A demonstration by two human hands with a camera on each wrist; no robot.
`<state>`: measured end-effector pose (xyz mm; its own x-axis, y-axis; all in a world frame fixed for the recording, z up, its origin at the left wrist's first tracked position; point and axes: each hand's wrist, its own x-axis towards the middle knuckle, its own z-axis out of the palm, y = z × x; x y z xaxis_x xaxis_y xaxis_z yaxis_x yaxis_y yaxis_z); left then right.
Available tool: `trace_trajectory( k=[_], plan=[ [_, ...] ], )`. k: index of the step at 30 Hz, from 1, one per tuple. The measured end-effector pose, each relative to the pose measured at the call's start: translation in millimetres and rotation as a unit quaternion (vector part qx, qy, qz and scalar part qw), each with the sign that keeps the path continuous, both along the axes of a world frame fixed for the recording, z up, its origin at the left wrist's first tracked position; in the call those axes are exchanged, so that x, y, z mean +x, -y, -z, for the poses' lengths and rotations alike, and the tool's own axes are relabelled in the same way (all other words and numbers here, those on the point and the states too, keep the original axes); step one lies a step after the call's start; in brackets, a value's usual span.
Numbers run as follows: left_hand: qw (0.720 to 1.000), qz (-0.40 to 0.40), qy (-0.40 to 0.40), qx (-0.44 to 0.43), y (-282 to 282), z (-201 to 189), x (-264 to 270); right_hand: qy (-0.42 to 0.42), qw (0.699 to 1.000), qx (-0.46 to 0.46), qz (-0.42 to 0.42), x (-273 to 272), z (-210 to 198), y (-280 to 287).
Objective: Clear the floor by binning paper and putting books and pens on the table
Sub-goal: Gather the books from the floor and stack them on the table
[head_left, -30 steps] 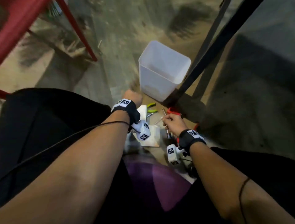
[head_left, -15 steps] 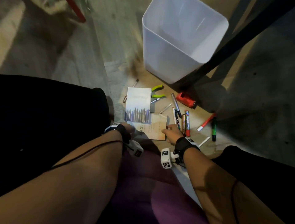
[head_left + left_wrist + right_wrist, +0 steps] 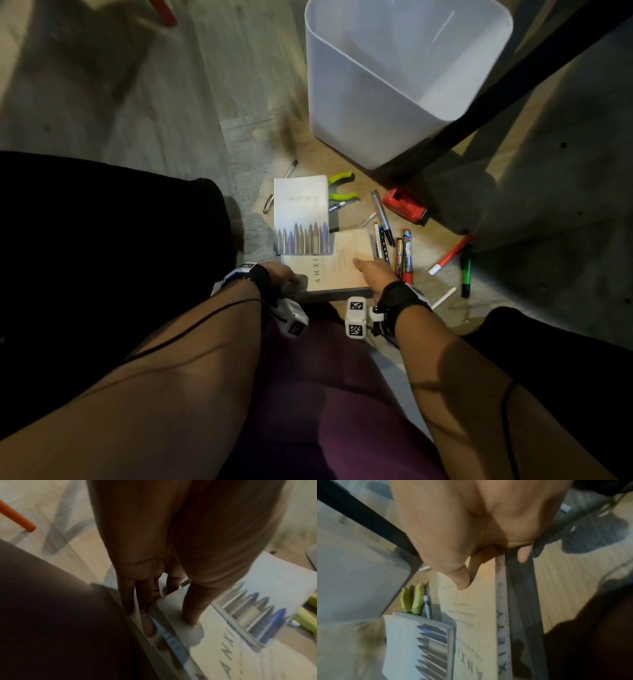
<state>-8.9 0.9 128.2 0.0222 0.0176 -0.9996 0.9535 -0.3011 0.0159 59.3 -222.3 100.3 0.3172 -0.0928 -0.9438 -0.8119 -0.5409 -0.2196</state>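
A tan book (image 3: 337, 262) printed "ANXIETY" lies on the floor, partly under a white book (image 3: 301, 214) with a row of pencils on its cover. My left hand (image 3: 287, 278) grips the tan book's left end, thumb on the cover (image 3: 223, 649) and fingers down its edge. My right hand (image 3: 371, 270) grips the right end, thumb on the cover (image 3: 476, 615) and fingers curled round a dark grey edge beneath. Several markers (image 3: 399, 250) lie just right of the book. A red pen (image 3: 450, 255) and a green marker (image 3: 466, 270) lie farther right.
A white plastic bin (image 3: 394, 102) stands beyond the books, against a black table leg (image 3: 486, 99). Green-handled pliers (image 3: 340, 187), a red tape dispenser (image 3: 404, 205) and two loose pens (image 3: 291, 168) lie around the white book. My knees flank the hands.
Both hands came down and toward me from in front of the bin to the ends of the tan book. The right thumb has slid further onto its cover.
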Motion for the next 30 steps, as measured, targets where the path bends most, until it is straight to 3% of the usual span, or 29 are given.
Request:
trace_trajectory(
  k=[3, 7, 11, 14, 17, 19, 21, 23, 27, 30],
  plan=[
    [0.991, -0.068, -0.044, -0.105, 2.5, -6.3, 6.6, 0.011, 0.999, -0.03, -0.013, 15.9, -17.4, 7.8],
    [0.99, -0.082, -0.037, -0.105, 7.1, -33.6, 20.7, -0.008, 0.999, 0.007, 0.033, 32.6, -50.0, 20.8],
    [0.981, -0.148, -0.031, -0.121, 11.9, -61.4, 26.2, -0.022, 0.997, 0.055, 0.047, 47.5, -99.2, 40.8],
    [0.981, -0.145, 0.015, -0.125, 16.0, -93.1, 38.5, -0.017, 0.996, 0.069, 0.058, 54.5, -144.0, 61.3],
    [0.965, -0.182, 0.119, -0.15, 24.1, -146.2, 59.6, 0.04, 0.976, 0.121, 0.177, 58.2, -189.5, 83.0],
    [0.946, -0.18, 0.204, -0.174, 24.6, -185.1, 76.2, 0.059, 0.954, 0.164, 0.242, 63.4, -220.0, 93.2],
    [0.93, -0.179, 0.276, -0.164, 17.9, -224.8, 92.6, 0.07, 0.946, 0.196, 0.25, 68.2, -255.2, 94.8],
    [0.9, -0.238, 0.342, -0.127, 12.4, -263.4, 107.9, 0.08, 0.943, 0.217, 0.238, 67.0, -287.3, 92.6],
    [0.799, -0.402, 0.442, -0.065, 12.0, -335.4, 108.3, 0.108, 0.951, 0.257, 0.133, 60.2, -340.7, 73.8],
    [0.771, -0.415, 0.473, -0.093, 20.4, -380.9, 81.7, 0.144, 0.93, 0.33, 0.073, 38.9, -390.2, 45.0]
  ],
)
